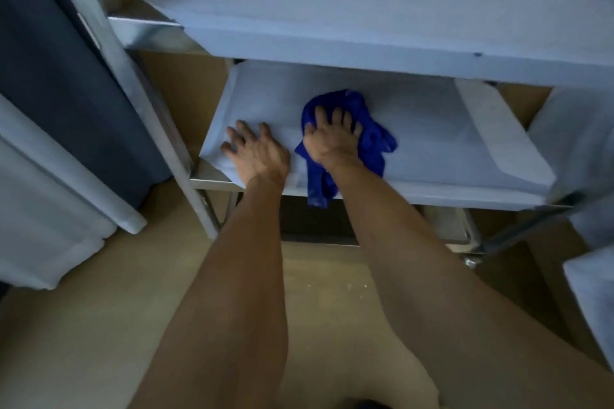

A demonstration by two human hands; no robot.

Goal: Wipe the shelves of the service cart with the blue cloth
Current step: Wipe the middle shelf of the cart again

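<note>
The service cart stands in front of me with a pale top shelf (365,3) and a pale middle shelf (448,143) on a metal frame. A crumpled blue cloth (372,136) lies on the middle shelf near its centre, one end hanging over the front edge. My right hand (332,139) presses down on the cloth with fingers spread over it. My left hand (255,153) rests flat on the same shelf to the left of the cloth, fingers apart and holding nothing.
A metal upright (156,116) of the cart runs down the left side. A dark curtain or panel (50,76) and pale fabric (40,209) are at the far left. A caster (471,261) shows at the lower right, on a tan floor (315,276).
</note>
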